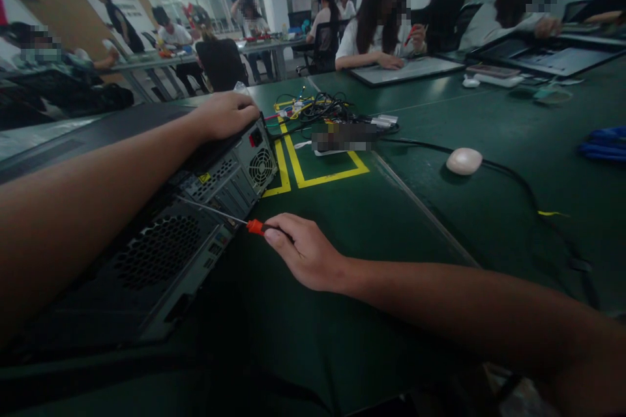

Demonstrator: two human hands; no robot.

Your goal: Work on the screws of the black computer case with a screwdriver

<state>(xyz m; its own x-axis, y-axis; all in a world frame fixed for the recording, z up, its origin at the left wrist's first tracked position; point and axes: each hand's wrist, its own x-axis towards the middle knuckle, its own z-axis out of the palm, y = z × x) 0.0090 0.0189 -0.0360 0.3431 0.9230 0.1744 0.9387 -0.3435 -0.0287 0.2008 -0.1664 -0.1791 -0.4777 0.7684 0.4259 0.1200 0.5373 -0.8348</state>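
Observation:
A black desktop computer case (215,143) lies at the left, its grey back panel with fan grille and ports facing right. Over its far upper corner, beside the power socket, my left hand (229,114) is pressed, fingers bent over the edge and partly hidden. My right hand (308,251) is closed around the handle of a red and black screwdriver (255,227). The thin metal shaft points left, with its tip at the case's back near a mesh grille (159,251). Whether the tip sits in a screw is too small to tell.
Beyond the case, a tangle of cables (327,107) lies around yellow tape marks (332,178) on the green table (391,228). A white mouse (463,161) and a black cable are at the right, near blue cloth (604,143). Co-workers sit across the table with flat panels (405,70).

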